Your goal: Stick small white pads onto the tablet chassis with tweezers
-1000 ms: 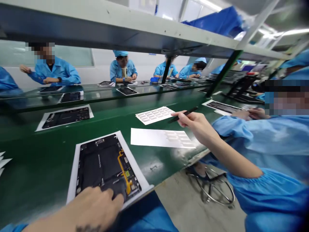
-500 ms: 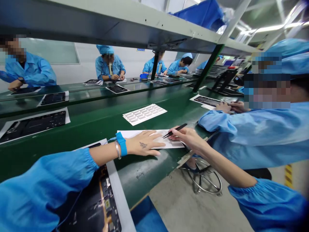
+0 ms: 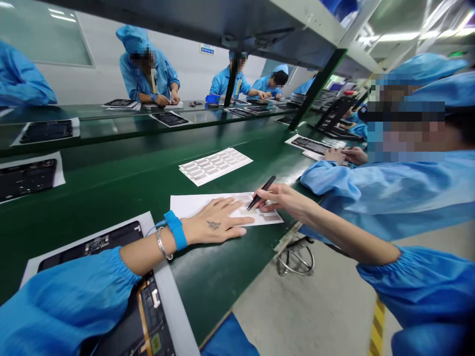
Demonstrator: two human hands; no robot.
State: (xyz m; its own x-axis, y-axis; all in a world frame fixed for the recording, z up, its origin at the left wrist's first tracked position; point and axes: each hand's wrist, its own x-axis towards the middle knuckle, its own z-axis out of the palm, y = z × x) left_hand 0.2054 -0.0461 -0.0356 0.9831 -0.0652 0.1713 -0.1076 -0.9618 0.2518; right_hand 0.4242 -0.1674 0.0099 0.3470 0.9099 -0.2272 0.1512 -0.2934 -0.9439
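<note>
My left hand (image 3: 215, 222) lies flat with fingers spread across a white sticker sheet (image 3: 185, 203) that carries grey label pieces. In my right hand (image 3: 280, 198) is a pair of black tweezers (image 3: 261, 192), tips pointing down at the sheet just beyond my left fingertips. Whether the tips touch a label I cannot tell. Under my left forearm is an opened tablet (image 3: 122, 316), its circuit parts and an orange ribbon cable showing, on a white backing. A second stack of label sheets (image 3: 215, 165) rests farther back on the green bench.
More opened tablets lie on white sheets along the green bench (image 3: 122, 180), one at the left (image 3: 27, 175). A co-worker's sleeve (image 3: 334, 178) is close on my right. A shelf (image 3: 237, 29) with a dark post (image 3: 319, 86) spans overhead. Several co-workers sit opposite.
The view has tilted down and shifted, so the bench things sit differently in it. My left hand stays on the sheet; the tweezers in my right hand now stand steeper over the labels.
</note>
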